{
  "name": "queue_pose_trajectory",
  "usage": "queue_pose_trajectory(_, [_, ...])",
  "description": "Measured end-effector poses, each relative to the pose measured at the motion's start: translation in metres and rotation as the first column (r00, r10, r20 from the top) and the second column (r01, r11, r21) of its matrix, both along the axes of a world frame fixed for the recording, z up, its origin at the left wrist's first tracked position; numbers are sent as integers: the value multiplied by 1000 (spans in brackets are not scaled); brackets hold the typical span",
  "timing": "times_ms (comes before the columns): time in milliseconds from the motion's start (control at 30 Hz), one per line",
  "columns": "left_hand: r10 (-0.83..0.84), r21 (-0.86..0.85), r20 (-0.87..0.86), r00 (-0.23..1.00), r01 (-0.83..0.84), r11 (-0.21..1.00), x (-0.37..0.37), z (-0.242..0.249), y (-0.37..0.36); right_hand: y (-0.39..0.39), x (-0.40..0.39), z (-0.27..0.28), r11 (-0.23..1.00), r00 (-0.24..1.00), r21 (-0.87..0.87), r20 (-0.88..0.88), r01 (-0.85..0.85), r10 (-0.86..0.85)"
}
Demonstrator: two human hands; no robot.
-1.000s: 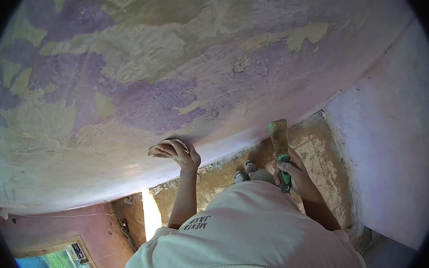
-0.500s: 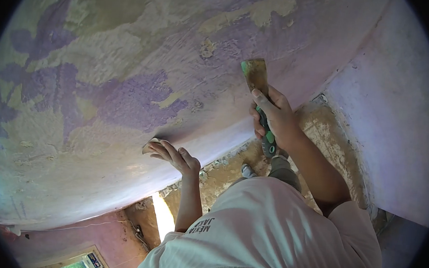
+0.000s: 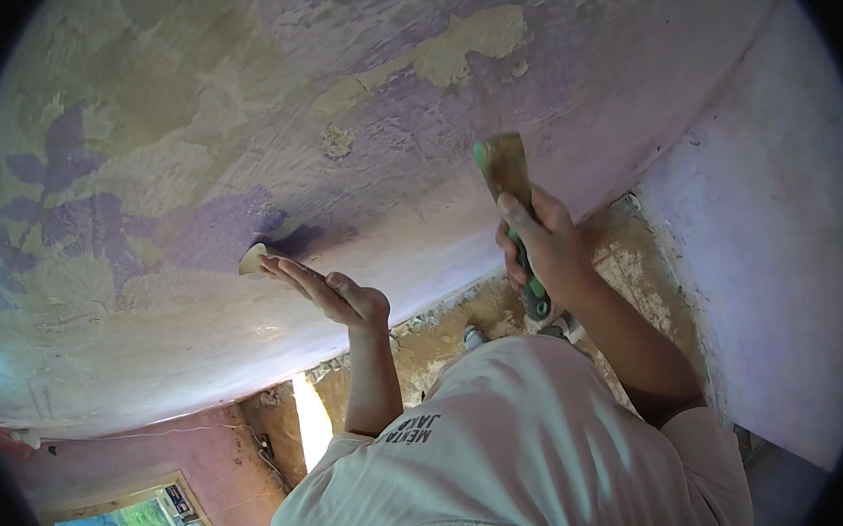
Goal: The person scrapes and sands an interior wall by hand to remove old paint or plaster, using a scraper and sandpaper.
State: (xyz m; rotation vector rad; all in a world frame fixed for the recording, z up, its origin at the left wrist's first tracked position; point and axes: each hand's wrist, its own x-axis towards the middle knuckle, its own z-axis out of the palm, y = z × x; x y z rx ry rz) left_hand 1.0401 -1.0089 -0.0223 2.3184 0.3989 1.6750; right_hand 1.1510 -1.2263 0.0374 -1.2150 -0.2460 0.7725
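My right hand (image 3: 547, 241) is wrapped round the dark and green handle of a scraper (image 3: 506, 171), thumb along its neck. The wide, dirty blade points up and away, in front of the wall. Farther left, my left hand (image 3: 336, 298) lies stretched flat along the wall surface, with a pale, curled sheet (image 3: 250, 260) under its fingertips. Most of the sheet is hidden by the fingers. Around it the plastered wall (image 3: 173, 319) shows worn purple paint (image 3: 214, 229) and rough beige filler patches (image 3: 471, 47).
A second, pale lilac wall (image 3: 765, 238) meets this one at a corner on the right. Below, the brown, dusty floor (image 3: 627, 263) runs along the wall's foot. At lower left are a loose cable (image 3: 175, 431) and a window (image 3: 135, 517).
The view has shifted, so the wall patches sit lower and farther left. My left hand has slid up the wall with the sheet. My right hand still grips the scraper.
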Motion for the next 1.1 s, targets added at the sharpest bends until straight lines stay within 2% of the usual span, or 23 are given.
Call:
queue_pose_trajectory(100, [165, 55, -91, 982, -160, 986, 21, 4, 0, -4, 15, -10, 999, 999, -50, 38, 5, -3])
queue_pose_trajectory(233, [254, 43, -132, 958, -251, 967, 32, -1, 4, 8, 36, 18, 999, 995, 34, 102, -15, 12])
queue_pose_trajectory(333, [305, 107, -155, 940, -291, 951, 35, -5, 10, -2, 34, -4, 999, 995, 26, 87, -46, 44])
queue_pose_trajectory(467, [309, 113, -196, 931, -291, 950, 36, -4, 10, -16, 29, -35, 994, 999, -105, -9, -36, 36])
queue_pose_trajectory(567, [339, 128, -196, 920, -319, 939, 36, -5, 10, -11, 46, -28, 997, 999, -78, -32, -23, 21])
queue_pose_trajectory(767, [339, 120, -181, 923, -322, 939, 38, -4, 9, -32, 33, -54, 993, 998, -103, -7, -56, 56])
queue_pose_trajectory(867, [356, 156, -151, 922, -334, 930, 39, -5, 9, -27, 45, -52, 981, 999, -192, 39, 40, -33])
queue_pose_trajectory(967, [344, 144, -151, 927, -324, 935, 39, -4, 9, -12, 65, -25, 996, 991, -86, 128, 35, -24])
queue_pose_trajectory(1100, [356, 166, -147, 923, -331, 929, 38, -6, 11, -24, 48, -47, 996, 999, -83, 39, 11, -8])
